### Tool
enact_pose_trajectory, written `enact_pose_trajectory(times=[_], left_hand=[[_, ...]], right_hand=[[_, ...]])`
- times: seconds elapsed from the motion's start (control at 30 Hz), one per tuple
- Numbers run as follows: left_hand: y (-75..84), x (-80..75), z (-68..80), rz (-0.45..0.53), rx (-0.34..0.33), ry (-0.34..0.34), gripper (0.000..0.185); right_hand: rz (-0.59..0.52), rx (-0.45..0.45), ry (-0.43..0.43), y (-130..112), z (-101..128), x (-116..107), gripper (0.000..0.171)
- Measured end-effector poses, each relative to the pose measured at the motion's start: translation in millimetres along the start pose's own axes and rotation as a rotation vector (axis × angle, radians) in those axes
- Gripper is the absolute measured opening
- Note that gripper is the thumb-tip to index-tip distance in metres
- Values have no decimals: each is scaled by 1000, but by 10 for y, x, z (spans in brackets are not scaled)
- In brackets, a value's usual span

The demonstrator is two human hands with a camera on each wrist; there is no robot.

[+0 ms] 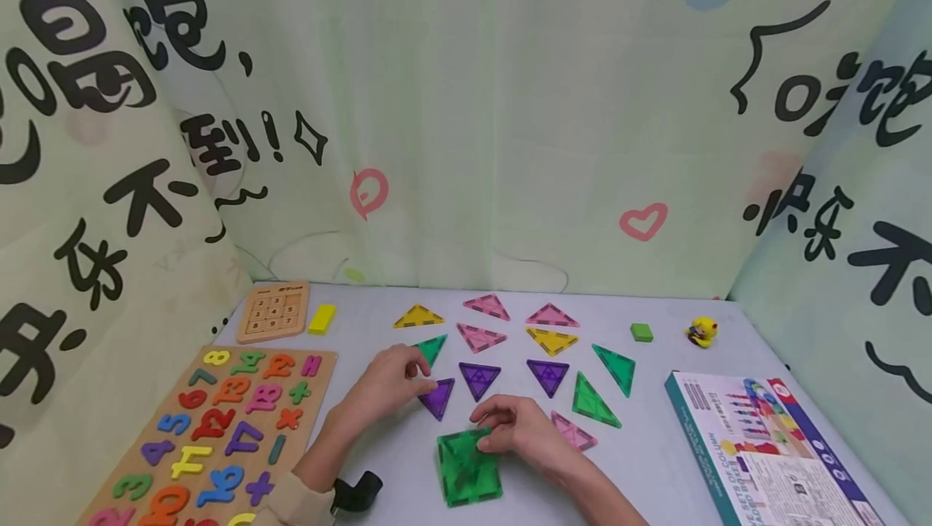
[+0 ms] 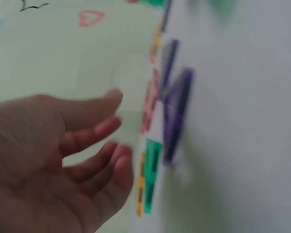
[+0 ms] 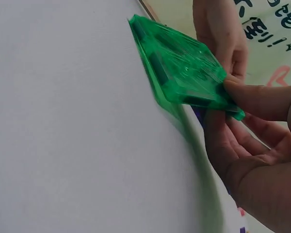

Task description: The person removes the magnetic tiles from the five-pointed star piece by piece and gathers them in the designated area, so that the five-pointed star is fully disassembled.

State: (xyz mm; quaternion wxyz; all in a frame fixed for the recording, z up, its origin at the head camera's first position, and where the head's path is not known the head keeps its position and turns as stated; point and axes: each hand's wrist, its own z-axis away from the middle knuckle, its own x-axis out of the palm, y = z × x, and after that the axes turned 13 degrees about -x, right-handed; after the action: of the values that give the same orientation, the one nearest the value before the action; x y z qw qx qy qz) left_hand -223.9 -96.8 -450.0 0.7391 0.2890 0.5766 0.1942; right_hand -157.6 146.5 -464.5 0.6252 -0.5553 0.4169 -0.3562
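Right hand (image 1: 518, 427) first: it sits at the far edge of the green square tile stack (image 1: 468, 468), which lies on the grey table (image 1: 655, 461) close to my near edge, with bare surface to its left and to its right. From the right wrist view my thumb presses on top of the stack's corner and my fingers (image 3: 242, 145) curl underneath, so that corner is lifted off the table while the opposite edge stays down. My forearm comes in low from the lower right.

My left hand (image 1: 386, 384) reaches forward from the lower left, wrist resting near the table, just beside a purple triangle (image 1: 438, 396). Its fingers are loosely bent and seem to hold nothing, though the left wrist view is blurred, so I can't be sure whether a fingertip touches the tile.

Beyond my hands the other triangle tiles lie spread in loose rows. A number puzzle board (image 1: 211, 429) borders the left side, and a printed box (image 1: 764, 445) lies along the right edge.
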Motion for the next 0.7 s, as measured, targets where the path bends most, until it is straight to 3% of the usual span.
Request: enact_pose_trajectory(times=[0.13,0.23,0.3,0.5,0.7], left_hand=[[94,-15,64,65,76,-306,13],[126,16,94,86,111,-448,9],[133,39,108,90,118,-471,10],[131,88,120,79,123,-454,11],[140,103,135,77,92,-447,9]], right_hand=[[-3,-14,64,-11,-2,-27,36],[-7,-20,86,-15,-3,-33,35],[-4,-21,86,-17,0,-32,35],[27,-25,70,-8,8,-26,31],[102,-37,55,4,1,-18,26]])
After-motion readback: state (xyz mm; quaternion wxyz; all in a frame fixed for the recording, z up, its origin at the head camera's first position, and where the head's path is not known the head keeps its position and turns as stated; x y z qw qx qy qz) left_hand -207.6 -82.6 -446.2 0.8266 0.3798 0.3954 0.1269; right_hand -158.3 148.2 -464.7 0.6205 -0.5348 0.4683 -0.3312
